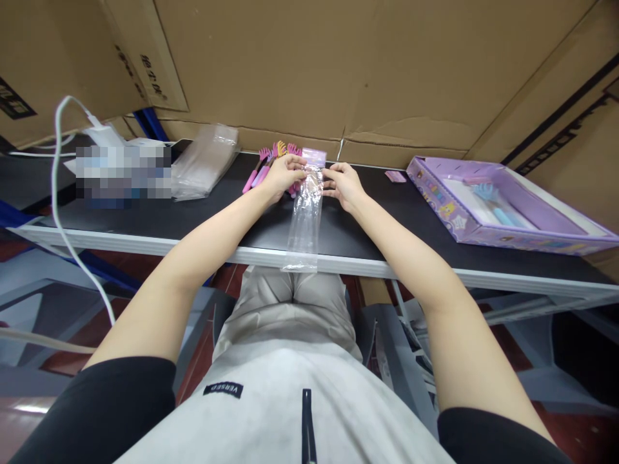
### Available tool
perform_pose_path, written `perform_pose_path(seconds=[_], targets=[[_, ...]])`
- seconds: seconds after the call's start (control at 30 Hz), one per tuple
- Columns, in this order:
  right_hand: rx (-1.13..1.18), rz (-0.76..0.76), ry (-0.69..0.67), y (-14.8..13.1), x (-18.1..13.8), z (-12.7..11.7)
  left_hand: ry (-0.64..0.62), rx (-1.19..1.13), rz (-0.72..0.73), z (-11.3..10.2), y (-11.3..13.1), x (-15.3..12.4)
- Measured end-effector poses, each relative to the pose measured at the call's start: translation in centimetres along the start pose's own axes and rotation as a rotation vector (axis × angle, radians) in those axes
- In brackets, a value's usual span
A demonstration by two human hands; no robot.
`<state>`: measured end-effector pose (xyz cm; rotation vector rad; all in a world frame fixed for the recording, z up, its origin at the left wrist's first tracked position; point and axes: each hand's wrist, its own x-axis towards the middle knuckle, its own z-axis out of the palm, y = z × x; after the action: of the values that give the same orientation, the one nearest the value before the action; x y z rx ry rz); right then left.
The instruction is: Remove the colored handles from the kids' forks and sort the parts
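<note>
While both arms reach forward, left hand (283, 173) and right hand (342, 183) pinch a clear bag (305, 216).

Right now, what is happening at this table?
A person seated at a black table holds the top of a long clear plastic bag with both hands, left hand and right hand. The bag lies flat toward the table's near edge. A bunch of pink hand-shaped toys lies just behind the hands. A purple box sits to the right.
</note>
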<state>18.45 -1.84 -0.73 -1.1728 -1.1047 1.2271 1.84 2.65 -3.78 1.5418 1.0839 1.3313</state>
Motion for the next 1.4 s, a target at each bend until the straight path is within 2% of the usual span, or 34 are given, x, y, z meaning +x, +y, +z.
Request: perform_pose_path(seconds=[0.27,0.57,0.87,1.1,1.4], targets=[[-0.055,-0.005,-0.055,-0.6,-0.2,-0.2,0.002,-0.120,-0.022,0.6,2.1,-1.5],[-0.033,-0.010,0.014,-0.5,0.7,-0.7,-0.070,-0.091,-0.031,0.7,3.1,-2.3],[-0.056,-0.026,0.072,-0.9,0.9,-1.2,-0.053,-0.020,-0.033,1.0,3.5,-2.9],[-0.165,-0.050,-0.014,-0.9,0.9,-1.3,0.028,0.024,-0.011,1.0,2.5,-2.2],[-0.371,-0.213,-0.005,0.2,1.8,-1.2,0.131,0.051,-0.050,1.0,1.8,-1.2]])
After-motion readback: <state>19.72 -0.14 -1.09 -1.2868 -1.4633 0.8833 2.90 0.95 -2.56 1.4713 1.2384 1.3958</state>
